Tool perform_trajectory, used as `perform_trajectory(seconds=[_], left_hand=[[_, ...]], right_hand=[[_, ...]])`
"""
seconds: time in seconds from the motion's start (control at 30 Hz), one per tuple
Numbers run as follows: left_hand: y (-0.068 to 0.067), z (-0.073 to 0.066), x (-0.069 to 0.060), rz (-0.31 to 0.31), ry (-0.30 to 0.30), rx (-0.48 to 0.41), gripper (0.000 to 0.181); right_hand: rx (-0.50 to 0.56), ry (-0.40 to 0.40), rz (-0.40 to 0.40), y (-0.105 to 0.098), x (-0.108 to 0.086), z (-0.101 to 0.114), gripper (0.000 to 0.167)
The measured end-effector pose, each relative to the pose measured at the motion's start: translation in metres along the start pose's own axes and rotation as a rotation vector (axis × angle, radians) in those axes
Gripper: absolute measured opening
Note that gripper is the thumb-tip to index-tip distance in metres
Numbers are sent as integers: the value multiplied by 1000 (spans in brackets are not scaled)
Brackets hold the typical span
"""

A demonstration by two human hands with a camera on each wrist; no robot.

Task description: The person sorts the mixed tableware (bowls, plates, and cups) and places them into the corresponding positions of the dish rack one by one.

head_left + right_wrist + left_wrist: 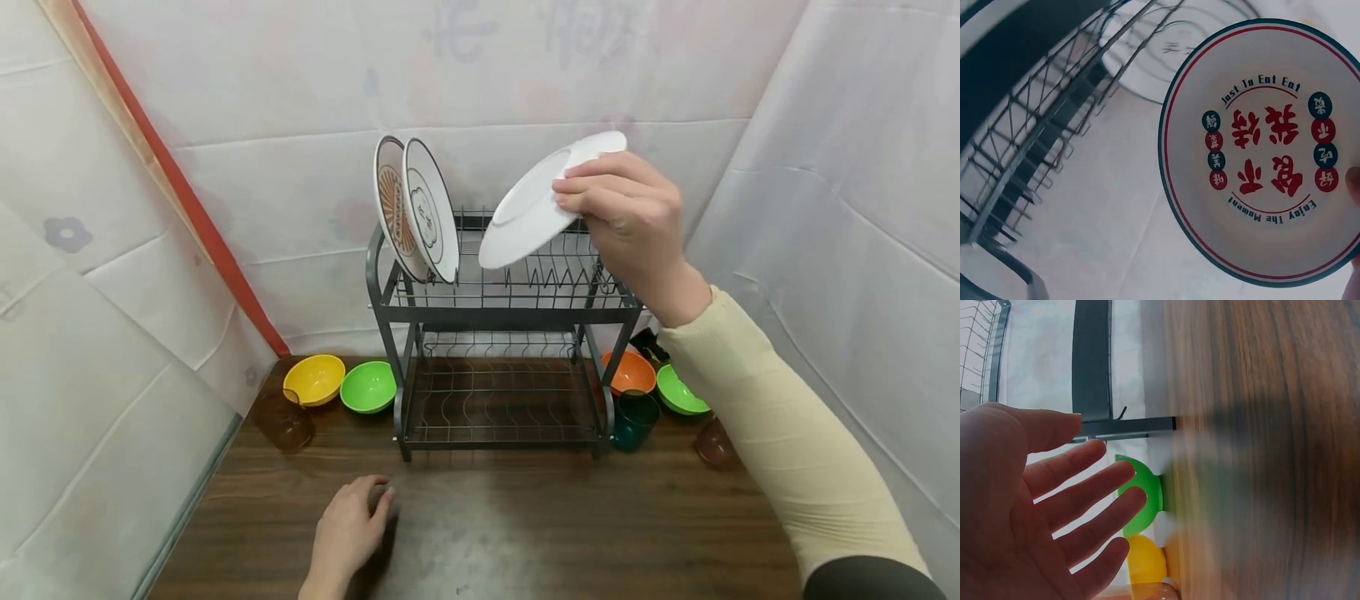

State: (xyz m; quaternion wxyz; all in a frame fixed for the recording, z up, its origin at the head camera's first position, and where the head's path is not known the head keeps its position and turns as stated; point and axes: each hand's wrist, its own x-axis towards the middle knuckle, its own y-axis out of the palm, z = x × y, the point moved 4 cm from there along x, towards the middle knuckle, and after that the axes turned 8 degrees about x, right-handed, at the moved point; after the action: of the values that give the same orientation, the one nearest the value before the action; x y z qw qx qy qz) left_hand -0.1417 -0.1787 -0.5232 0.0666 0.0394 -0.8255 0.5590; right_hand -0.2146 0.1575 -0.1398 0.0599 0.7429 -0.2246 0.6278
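A white plate [521, 218] hangs tilted in the air at the upper tier of the rack, its plain underside with the foot ring showing in the head view. From the right wrist you can read the other face: red characters, "Just To Eat Eat" and "Enjoy The Moment", inside a red and dark rim. The right hand [626, 204] pinches it by its upper right edge, the grip narrow on the plate; I can't tell whether its low edge meets the wires.

Just left of it two patterned plates, a rear plate [388, 196] and a front plate [433, 208], stand leaning in the upper tier of the dark dish rack [510, 317]. The left hand [348, 529] is low before the rack, its grip wide and holding nothing, fingers apart; whether it touches the tabletop [525, 533] I can't say.

Left of the rack sit a green bowl [369, 387], a yellow bowl [315, 380] and a brownish see-through cup [285, 425]. On the right are an orange bowl [632, 373], another green bowl [681, 393], a teal cup [636, 423] and a reddish cup [715, 444]. Pale sheeting [285, 75] hangs behind.
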Motion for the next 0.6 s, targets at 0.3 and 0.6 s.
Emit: perform_trajectory(seconds=[0.3,0.6], left_hand=[[-4,7,1,9,-21,3,25],[-3,8,0,27,-37,7,25]], right_hand=[[-70,-203,304,50,1,-10,15],[-190,-377,495,87,-12,-10,20]])
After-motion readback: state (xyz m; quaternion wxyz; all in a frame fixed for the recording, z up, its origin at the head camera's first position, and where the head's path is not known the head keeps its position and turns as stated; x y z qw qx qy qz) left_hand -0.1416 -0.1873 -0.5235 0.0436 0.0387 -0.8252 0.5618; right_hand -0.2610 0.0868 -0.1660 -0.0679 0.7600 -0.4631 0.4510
